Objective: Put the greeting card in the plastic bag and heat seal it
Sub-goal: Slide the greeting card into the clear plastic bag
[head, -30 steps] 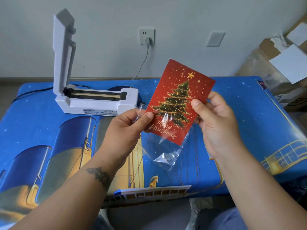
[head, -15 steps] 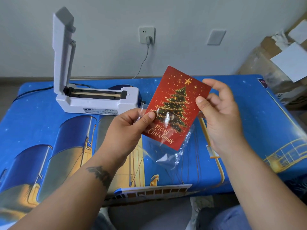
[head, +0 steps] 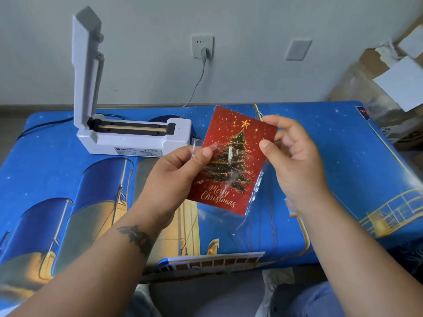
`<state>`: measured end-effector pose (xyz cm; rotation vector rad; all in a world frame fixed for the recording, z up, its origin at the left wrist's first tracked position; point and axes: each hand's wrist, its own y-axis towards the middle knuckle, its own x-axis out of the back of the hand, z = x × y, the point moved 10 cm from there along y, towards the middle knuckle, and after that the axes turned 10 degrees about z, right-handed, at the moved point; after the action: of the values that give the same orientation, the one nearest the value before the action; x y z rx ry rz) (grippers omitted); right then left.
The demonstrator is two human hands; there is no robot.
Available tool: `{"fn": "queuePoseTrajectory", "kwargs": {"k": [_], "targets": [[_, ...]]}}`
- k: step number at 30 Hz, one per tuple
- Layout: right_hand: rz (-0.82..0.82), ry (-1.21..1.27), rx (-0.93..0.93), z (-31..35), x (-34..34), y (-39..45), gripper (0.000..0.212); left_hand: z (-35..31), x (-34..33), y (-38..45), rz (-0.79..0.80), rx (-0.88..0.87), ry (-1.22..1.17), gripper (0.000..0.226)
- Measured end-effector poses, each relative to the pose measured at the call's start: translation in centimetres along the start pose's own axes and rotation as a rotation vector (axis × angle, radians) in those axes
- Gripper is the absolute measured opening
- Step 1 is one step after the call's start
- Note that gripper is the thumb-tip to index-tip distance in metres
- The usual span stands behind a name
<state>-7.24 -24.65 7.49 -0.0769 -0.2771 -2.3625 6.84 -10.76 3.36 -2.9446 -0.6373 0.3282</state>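
Observation:
A red greeting card [head: 235,154] with a Christmas tree and "Merry Christmas" sits mostly inside a clear plastic bag [head: 257,186], held above the table. Its top edge still sticks out of the bag's mouth. My left hand [head: 176,175] pinches the bag's left edge near the opening, thumb on the front film. My right hand [head: 293,156] is at the card's right edge, with the thumb on its front and the fingers spread behind. The white heat sealer [head: 135,136] stands at the back left with its lid raised upright.
The table carries a blue cloth [head: 68,179] printed with a ship. The sealer's cable runs up to a wall socket [head: 202,48]. Cardboard boxes [head: 389,88] stand at the right beyond the table edge.
The card has slid down deeper into the bag and turned more upright. My right hand has moved up along the card's right edge, and its fingers have spread.

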Motion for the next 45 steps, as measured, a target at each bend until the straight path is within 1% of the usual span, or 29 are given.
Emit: {"fn": "queuePoseTrajectory", "kwargs": {"k": [4,8,11,15,21,24,31,36,45], "targets": [[-0.008,-0.027,-0.017,-0.3,0.1,0.0,0.032,0.5,-0.5,0.2,0.069,0.021,-0.017,0.023],[0.018,-0.055,-0.027,-0.6,-0.2,0.0,0.032,0.6,-0.2,0.2,0.063,0.014,0.01,0.017],[0.035,-0.074,-0.022,-0.7,-0.6,0.0,0.03,0.5,0.0,0.2,0.058,0.001,0.001,0.016],[0.047,-0.065,-0.033,-0.8,-0.8,-0.1,0.023,0.6,-0.4,0.3,0.084,0.006,-0.068,0.02],[0.158,-0.013,-0.073,-1.1,-2.1,-0.2,0.036,1.1,-0.5,0.3,0.114,0.035,-0.128,0.024],[0.197,0.018,-0.093,-1.5,-2.4,-0.2,0.037,1.1,-0.6,0.3,0.115,0.036,-0.134,0.023],[0.235,0.024,-0.12,-2.0,-2.7,-0.3,0.028,0.9,-0.7,0.3,0.107,0.032,-0.145,0.023],[0.234,-0.012,-0.119,-2.1,-2.7,-0.2,0.022,0.7,-0.9,0.2,0.099,0.035,-0.155,0.015],[0.236,-0.028,-0.123,-2.0,-2.9,-0.3,0.011,0.7,-0.8,0.1,0.084,0.039,-0.165,0.013]]}}
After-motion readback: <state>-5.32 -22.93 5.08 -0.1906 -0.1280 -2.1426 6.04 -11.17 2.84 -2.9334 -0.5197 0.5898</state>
